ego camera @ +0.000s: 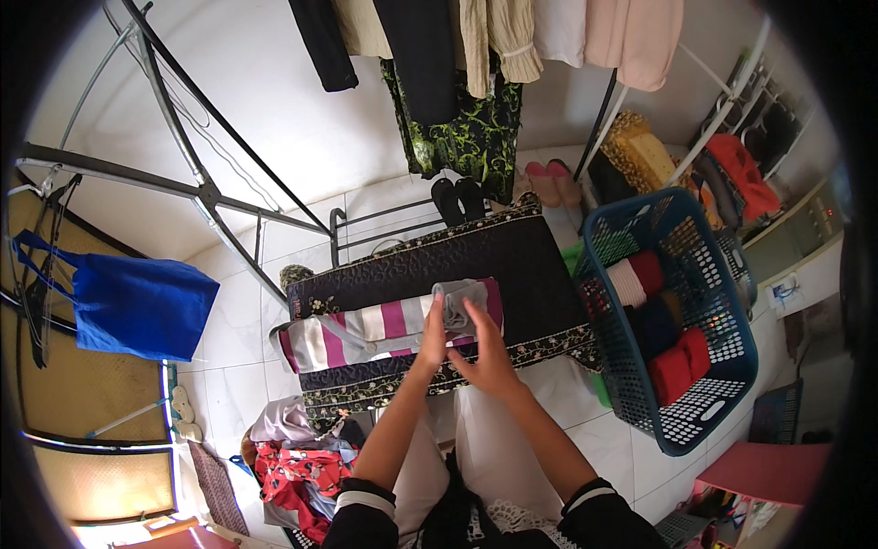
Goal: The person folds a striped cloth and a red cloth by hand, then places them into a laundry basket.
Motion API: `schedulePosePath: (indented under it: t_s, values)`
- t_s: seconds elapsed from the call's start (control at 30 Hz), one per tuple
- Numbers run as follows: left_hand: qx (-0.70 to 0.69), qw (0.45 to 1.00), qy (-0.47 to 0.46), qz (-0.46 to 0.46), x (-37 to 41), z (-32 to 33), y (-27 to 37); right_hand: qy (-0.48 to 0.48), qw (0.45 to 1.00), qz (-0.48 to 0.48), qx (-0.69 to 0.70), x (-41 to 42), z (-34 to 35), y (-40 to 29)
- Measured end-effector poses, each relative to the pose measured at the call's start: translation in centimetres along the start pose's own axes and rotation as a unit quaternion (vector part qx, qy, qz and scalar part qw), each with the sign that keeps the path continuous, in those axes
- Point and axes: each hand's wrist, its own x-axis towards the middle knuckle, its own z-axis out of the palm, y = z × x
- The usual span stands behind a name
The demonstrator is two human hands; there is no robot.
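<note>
A long folded garment (374, 326) with grey, white and purple stripes lies across a bench or low table draped with a black quilted cloth (521, 264) that has an embroidered floral border. At its right end, grey fabric (453, 302) is bunched or rolled up. My left hand (432, 336) touches the left side of that grey part, fingers extended. On its right side is my right hand (485, 353), with fingertips at the fabric and the thumb spread towards my left hand. Whether either hand grips the fabric cannot be told.
To the right, a blue plastic laundry basket (672, 418) holds rolled clothes (679, 367). Lower left is a heap of loose clothes (302, 473). A blue bag (140, 305) hangs from a metal rack (206, 192) at left. Garments (418, 55) hang beyond the cloth, near black sandals (458, 200).
</note>
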Motion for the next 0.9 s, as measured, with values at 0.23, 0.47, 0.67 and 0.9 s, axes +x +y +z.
schedulePosePath:
  t_s: [0.23,0.47,0.67,0.9]
  values:
    - [0.115,0.993,0.01,0.011,0.3,-3.4,-0.1,-0.059,0.998,0.001,0.028,-0.7,0.7,1.5]
    - [0.08,0.996,0.048,-0.016,0.4,-4.2,-2.1,0.021,0.986,0.031,-0.163,1.4,0.5,3.5]
    - [0.293,0.945,0.12,0.079,-1.3,-4.2,0.8,-0.03,0.973,0.037,-0.226,1.2,1.7,4.4]
    - [0.608,0.737,-0.001,0.295,-5.4,0.0,-0.1,-0.029,0.961,0.063,-0.266,1.3,2.4,4.1]
